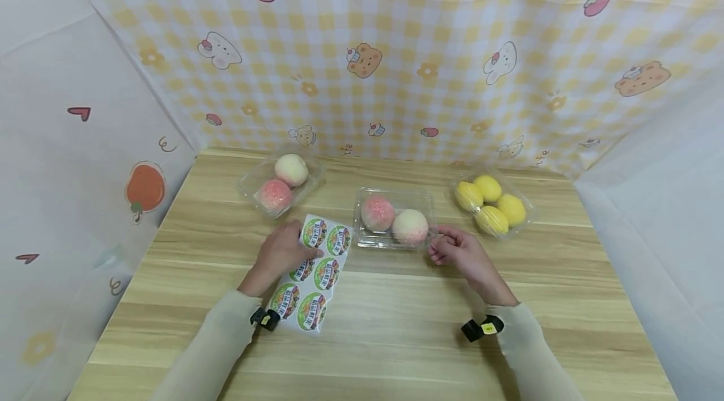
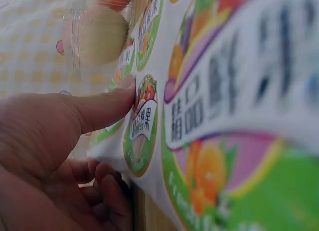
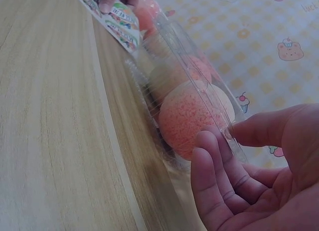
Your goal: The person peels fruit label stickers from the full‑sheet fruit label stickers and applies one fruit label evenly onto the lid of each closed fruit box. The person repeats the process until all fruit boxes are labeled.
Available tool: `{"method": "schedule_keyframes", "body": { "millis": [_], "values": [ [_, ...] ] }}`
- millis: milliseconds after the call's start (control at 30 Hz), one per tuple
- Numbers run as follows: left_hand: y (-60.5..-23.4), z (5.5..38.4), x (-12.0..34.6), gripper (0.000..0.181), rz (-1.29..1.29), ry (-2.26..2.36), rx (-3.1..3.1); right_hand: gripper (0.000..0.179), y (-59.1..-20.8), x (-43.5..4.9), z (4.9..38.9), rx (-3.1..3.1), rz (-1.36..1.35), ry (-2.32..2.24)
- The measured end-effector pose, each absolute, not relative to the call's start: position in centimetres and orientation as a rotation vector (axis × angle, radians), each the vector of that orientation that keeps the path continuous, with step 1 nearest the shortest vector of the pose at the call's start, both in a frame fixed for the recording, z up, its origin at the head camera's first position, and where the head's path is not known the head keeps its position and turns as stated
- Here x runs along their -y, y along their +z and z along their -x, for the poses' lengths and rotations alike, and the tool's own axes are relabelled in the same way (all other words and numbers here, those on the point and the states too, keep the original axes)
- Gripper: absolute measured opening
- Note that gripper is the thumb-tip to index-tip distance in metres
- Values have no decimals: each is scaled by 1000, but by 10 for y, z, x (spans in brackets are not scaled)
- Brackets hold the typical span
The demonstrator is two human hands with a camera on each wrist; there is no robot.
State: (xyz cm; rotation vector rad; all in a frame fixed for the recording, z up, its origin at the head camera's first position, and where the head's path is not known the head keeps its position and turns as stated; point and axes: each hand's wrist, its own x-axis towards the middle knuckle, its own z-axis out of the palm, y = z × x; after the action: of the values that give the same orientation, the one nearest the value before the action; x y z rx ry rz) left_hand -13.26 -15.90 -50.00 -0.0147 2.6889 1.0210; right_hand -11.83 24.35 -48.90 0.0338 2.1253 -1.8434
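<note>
My left hand (image 1: 279, 253) pinches a sheet of round fruit stickers (image 1: 326, 274), thumb on the printed face and the other fingers curled behind it. Green-rimmed labels with Chinese characters fill the sheet, large in the left wrist view. To its right sits a shut clear plastic box (image 1: 370, 242) holding a pink peach (image 1: 378, 212) and a pale peach (image 1: 410, 226) with a pink tinge. At the box's right end, my right hand (image 1: 464, 256) pinches the rim between thumb and fingers; the right wrist view shows the fingertips on the clear edge (image 3: 238, 147).
At the back left is another clear box (image 1: 251, 186) with two peaches, pink and pale. Toward the back right, a third clear box (image 1: 528, 215) holds several lemons (image 1: 492, 220). All stand on the wooden table (image 1: 396, 332), before a checked cloth (image 1: 396, 87).
</note>
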Motion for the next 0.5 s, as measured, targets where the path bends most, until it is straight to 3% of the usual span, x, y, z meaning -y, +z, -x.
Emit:
{"method": "schedule_keyframes", "body": {
  "millis": [233, 500],
  "values": [
    [-502, 127, 174, 22, -205, 1193, -2675, 49, -489, -244, 119, -2112, -49, -1842],
    [-480, 119, 184, 25, -233, 1428, -2528, 50, -487, -244, 119, -2115, -48, -1832]
  ]
}}
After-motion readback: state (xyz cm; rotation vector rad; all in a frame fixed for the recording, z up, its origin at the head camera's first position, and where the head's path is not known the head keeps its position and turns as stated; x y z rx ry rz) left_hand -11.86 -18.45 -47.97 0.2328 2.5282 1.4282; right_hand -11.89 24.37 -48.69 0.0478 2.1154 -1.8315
